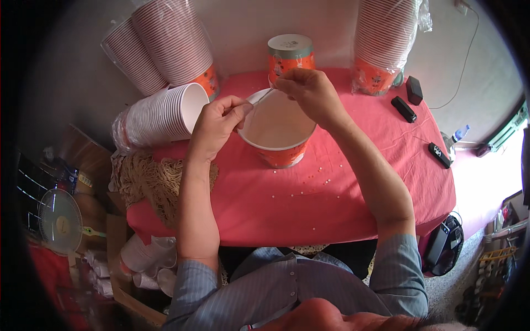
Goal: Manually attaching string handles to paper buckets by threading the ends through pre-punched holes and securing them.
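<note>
An orange-and-white paper bucket point(282, 158) stands upright in front of me, its open mouth facing up and its inside plain white. Over its far left rim runs a thin pale cord point(264, 96), stretched between my two hands. My left hand point(216, 126) pinches one end with thumb and forefinger by the left side of the rim. Higher and to the right, my right hand point(310, 92) pinches the cord with bent fingers above the far rim. The fingertips partly hide where the cord is gripped. A tangled bundle of beige cords point(146, 179) lies beside my left forearm.
Behind the bucket another bucket point(291, 55) stands upside down. Nested buckets point(160, 116) lie on their side at left; wrapped stacks point(174, 41) point(381, 44) rise at the back. Small black devices point(403, 109) and scattered pale bits point(320, 185) lie on the red tablecloth point(265, 220).
</note>
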Demonstrator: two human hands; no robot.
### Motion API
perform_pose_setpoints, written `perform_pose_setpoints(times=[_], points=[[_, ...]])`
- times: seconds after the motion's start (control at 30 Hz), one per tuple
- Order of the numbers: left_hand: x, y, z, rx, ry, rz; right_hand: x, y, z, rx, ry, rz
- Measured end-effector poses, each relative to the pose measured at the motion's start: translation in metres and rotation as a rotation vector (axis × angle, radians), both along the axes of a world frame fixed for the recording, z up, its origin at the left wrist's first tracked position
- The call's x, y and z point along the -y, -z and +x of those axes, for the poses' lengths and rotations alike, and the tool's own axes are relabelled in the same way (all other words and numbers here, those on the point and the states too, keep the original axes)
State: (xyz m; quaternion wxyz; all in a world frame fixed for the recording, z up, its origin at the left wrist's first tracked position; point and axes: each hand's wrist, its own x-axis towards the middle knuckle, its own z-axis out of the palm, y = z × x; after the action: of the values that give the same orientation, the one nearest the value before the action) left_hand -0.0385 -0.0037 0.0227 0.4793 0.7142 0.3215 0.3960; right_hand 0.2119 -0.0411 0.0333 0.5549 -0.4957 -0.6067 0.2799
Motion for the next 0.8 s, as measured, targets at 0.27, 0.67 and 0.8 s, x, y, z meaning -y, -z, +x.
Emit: perform_pose_setpoints(times=[0.27,0.67,0.8], points=[[0.011,-0.007,0.001,-0.016,-0.093,-0.019,0.021,0.008,-0.02,0.755,-0.168,0.216],[0.024,-0.002,0.005,0.113,0.045,-0.097,0.015,0.003,-0.026,0.111,-0.276,0.11],[0.02,0.0,0.003,0.114,0.092,-0.098,0.013,0.004,-0.026,0.088,-0.265,0.108]])
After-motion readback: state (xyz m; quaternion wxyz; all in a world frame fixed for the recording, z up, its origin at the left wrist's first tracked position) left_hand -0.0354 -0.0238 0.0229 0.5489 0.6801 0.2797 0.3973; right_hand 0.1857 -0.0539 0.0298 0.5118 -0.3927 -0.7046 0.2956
